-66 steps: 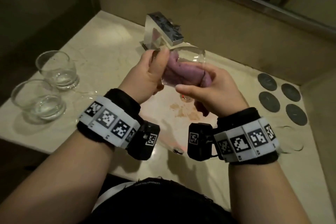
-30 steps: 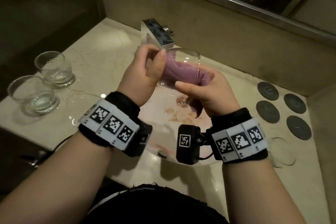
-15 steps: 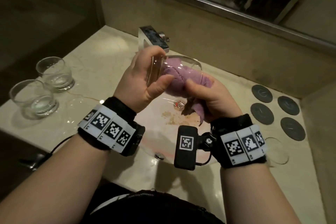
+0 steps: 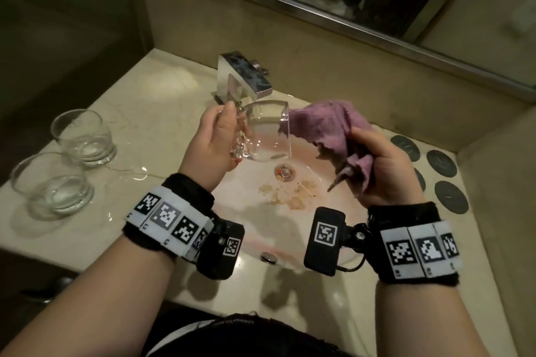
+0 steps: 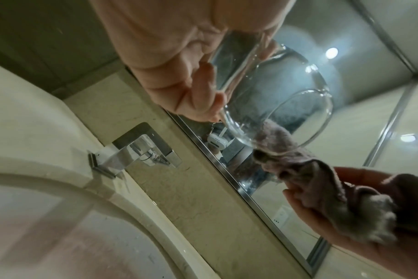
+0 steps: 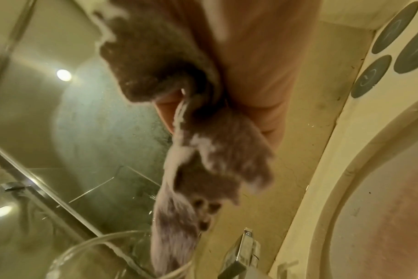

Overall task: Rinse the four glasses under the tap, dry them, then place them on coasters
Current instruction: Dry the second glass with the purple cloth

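Left hand grips the glass by its base, on its side over the sink. Right hand clutches the purple cloth touching the rim.

Dim warm-lit bathroom, cream marble bench, pale oval basin with stained bottom, metal-framed mirror above beige backsplash, ceiling spotlights reflected.

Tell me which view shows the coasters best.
The head view: four dark round coasters lie on the counter right of the basin, one partly behind the right hand. The right wrist view catches three at its edge; the left wrist view none.
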The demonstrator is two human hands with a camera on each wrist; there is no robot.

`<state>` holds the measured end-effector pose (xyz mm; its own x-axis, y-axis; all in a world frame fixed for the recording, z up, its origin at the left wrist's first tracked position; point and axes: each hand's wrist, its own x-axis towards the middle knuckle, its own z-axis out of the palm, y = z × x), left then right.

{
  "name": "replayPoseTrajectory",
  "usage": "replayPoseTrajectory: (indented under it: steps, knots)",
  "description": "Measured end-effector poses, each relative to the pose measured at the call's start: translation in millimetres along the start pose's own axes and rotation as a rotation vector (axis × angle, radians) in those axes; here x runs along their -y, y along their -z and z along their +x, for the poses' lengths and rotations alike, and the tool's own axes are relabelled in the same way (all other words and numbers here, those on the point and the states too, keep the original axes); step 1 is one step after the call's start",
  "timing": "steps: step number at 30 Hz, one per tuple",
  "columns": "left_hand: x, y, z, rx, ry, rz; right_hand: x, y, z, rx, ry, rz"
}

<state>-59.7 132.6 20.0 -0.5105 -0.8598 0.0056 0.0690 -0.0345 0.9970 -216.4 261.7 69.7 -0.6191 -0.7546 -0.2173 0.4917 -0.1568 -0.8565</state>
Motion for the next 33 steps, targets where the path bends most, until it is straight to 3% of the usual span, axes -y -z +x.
replayPoseTrajectory:
  steps: [5,8,10,14,17,20,22,24,26,30,33]
  knots:
    - [0,5,3,-0.016,0.103,-0.086,-9,-9,-1,-0.205,0.243,-0.26]
    - [2,8,4,0.011,0.133,-0.103,-11,-20,-2,-0.247,0.372,-0.405]
    - [4,9,5,0.035,0.158,-0.099,-10,-25,-3,-0.225,0.369,-0.397]
    - [6,8,4,0.065,0.206,-0.141,3,-24,-4,-0.012,0.18,-0.134]
    - [3,4,3,0.11,0.243,-0.255,1,-29,2,-0.012,0.135,-0.423]
    - [-3,-2,2,0.159,0.285,-0.337,-11,-35,9,-0.085,0.367,-0.876]
    - [-5,-3,3,0.183,0.306,-0.371,-13,-39,9,-0.097,0.537,-1.052]
    - [-6,-2,4,0.2,0.325,-0.364,-11,-39,9,-0.037,0.721,-1.13]
    - [-6,-3,4,0.209,0.358,-0.335,-10,-42,9,0.118,0.893,-1.238]
    - [-6,-2,5,0.21,0.398,-0.336,0,-33,8,0.459,1.035,-1.461]
    - [-4,1,5,0.213,0.409,-0.335,6,-25,6,0.588,1.197,-1.663]
